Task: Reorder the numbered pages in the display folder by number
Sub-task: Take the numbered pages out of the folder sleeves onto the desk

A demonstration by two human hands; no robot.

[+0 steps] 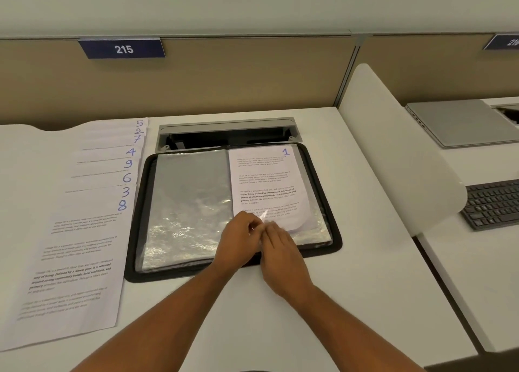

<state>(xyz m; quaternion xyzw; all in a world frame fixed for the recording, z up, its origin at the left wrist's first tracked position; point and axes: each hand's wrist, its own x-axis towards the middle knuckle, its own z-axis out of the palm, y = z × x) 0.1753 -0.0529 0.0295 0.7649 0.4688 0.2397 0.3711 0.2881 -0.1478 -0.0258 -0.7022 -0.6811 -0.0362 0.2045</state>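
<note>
A black-edged display folder (323, 175) lies open on the white desk. Its left side shows an empty clear sleeve (191, 197). On the right side lies the page numbered 1 (266, 180), its lower corner curled. My left hand (238, 236) and my right hand (280, 248) meet at the bottom edge of that page, fingertips pinched on the clear sleeve and paper there. To the left of the folder lies a fanned stack of numbered pages (84, 231), showing 5, 2, 7, 4, 9, 6, 3 and 8, with page 8 on top.
A grey cable tray (227, 132) sits open behind the folder. A white divider (393, 152) bounds the desk on the right; beyond it are a closed laptop (460, 121) and a dark keyboard (494, 203). A beige partition with a 215 sign (122, 49) stands behind.
</note>
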